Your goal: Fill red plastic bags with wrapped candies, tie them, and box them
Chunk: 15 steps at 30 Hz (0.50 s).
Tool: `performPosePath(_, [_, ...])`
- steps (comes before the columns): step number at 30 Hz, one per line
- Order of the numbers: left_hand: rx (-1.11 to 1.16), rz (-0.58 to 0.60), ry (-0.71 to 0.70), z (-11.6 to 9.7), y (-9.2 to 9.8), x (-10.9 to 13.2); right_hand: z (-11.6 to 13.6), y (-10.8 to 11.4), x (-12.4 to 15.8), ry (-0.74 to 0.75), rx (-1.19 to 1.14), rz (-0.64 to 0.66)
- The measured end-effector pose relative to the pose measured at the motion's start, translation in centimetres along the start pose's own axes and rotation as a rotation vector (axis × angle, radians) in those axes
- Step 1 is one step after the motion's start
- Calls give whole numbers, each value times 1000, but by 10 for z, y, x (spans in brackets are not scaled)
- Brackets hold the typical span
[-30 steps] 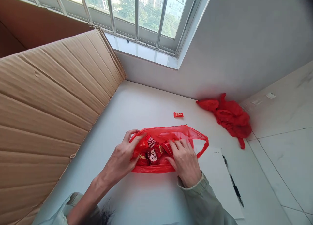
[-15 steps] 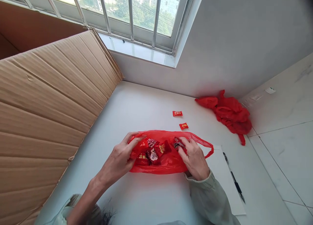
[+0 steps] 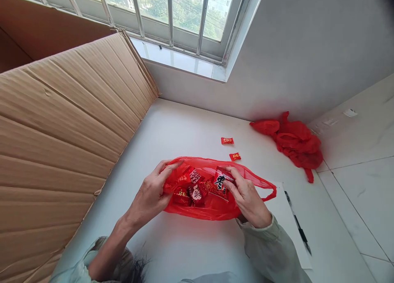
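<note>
A thin red plastic bag [image 3: 212,212] lies spread on the white tabletop, its mouth facing up. My left hand [image 3: 155,188] is closed on the bag's left rim. Inside sit several red wrapped candies [image 3: 196,192] with gold, white and pink print. Between thumb and fingers, my right hand [image 3: 248,195] pinches a red candy packet [image 3: 221,182] with a large black character on its front, over the right half of the bag's opening. Two small red wrapped candies, one farther back [image 3: 227,140] and one nearer [image 3: 235,156], lie on the table behind the bag.
A big cardboard box [image 3: 67,123] takes up the left side. Crumpled red bags [image 3: 295,141] rest against the wall at the back right. White paper [image 3: 287,217] and a black pen [image 3: 300,227] lie to the right. A barred window [image 3: 184,16] is behind.
My right hand has lifted and turned the candy packet, so more of its front shows. The left hand keeps its hold on the bag. The whole view has shifted slightly.
</note>
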<state>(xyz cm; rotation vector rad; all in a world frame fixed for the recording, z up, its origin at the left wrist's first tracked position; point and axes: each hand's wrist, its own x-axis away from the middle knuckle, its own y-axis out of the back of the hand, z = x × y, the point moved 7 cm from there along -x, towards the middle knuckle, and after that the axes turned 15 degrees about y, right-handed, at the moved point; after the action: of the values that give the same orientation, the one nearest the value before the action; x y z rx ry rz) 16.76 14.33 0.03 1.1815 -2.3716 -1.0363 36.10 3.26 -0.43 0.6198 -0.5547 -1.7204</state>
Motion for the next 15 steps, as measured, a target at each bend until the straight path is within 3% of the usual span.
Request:
performPosePath(5, [-3,9,-22,-3,-3,0,6,-12,-3,64,3,110])
performPosePath(9, [-9,23,-23,-4,-5,0,-9,-27,2,5,195,256])
performPosePath(15, [-10,48,-21,-1,-9,3,-19,-34,5,-16,192,292])
